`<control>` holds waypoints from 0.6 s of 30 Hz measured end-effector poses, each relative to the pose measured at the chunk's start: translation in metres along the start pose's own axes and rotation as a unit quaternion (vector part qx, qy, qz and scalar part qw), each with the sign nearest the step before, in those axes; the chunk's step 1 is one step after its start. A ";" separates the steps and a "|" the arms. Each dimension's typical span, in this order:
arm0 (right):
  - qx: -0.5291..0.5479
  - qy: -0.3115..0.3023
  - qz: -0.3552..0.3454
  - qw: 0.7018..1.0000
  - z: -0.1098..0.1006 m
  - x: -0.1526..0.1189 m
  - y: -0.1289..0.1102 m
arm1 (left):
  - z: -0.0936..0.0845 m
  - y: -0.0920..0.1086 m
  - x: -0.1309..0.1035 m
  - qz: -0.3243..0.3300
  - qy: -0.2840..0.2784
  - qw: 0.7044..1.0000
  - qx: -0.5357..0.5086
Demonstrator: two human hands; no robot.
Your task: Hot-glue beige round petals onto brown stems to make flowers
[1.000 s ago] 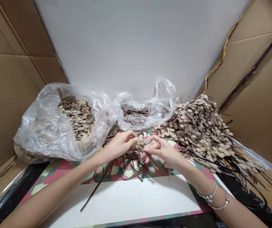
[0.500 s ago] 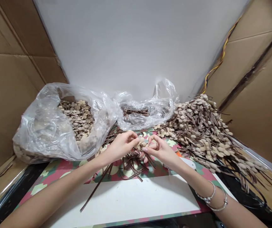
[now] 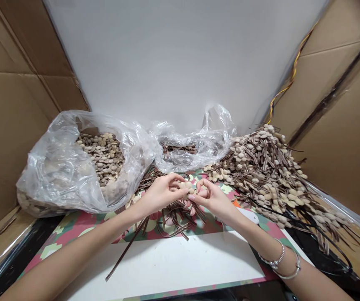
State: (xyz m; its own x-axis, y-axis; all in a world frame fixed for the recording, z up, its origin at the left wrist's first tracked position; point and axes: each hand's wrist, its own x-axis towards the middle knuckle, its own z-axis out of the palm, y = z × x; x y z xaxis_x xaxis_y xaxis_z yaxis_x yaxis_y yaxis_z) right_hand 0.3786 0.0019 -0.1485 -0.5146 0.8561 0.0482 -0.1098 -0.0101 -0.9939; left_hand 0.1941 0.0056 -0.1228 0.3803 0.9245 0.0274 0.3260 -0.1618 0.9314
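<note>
Between my hands is a small beige flower-shaped piece (image 3: 187,185) with rounded, padded-looking petals. My left hand (image 3: 160,193) pinches its left side between thumb and fingers. My right hand (image 3: 214,200) closes on its right edge, with thumb and index finger bent towards each other; whether a strip is also in that pinch I cannot make out. Below both hands lies a loose heap of thin brown strips with pale edges (image 3: 176,218), and one long strip (image 3: 122,255) trails to the lower left. My fingers hide part of the piece.
A clear plastic bag (image 3: 63,167) full of beige pieces stands left. Behind my hands a second plastic bag (image 3: 195,144) holds brown strips. A large pile of beige pieces with strips (image 3: 268,171) rises right. A white board (image 3: 173,263) lies in front; cardboard walls (image 3: 7,113) flank the table.
The flower-shaped piece has turned slightly, and more of its petals show. My left fingers have shifted a little to the right along it; my right hand has barely moved.
</note>
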 end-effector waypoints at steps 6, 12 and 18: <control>-0.003 -0.011 0.009 1.000 -0.001 -0.001 0.001 | -0.002 0.000 0.001 -0.001 0.005 1.000 0.002; -0.049 -0.002 0.048 0.998 0.000 -0.006 -0.012 | -0.003 0.006 0.000 -0.005 0.013 1.000 0.004; -0.133 0.020 0.091 0.987 0.001 -0.013 -0.031 | -0.002 0.006 0.000 0.020 0.014 0.999 0.021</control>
State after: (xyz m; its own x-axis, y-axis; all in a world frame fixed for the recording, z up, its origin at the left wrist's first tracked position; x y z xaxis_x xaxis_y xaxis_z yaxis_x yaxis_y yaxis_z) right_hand 0.3877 -0.0094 -0.1181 -0.4714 0.8720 -0.1315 0.2114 -0.0330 -0.9768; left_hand 0.1939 0.0056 -0.1165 0.3699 0.9261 0.0743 0.3476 -0.2121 0.9133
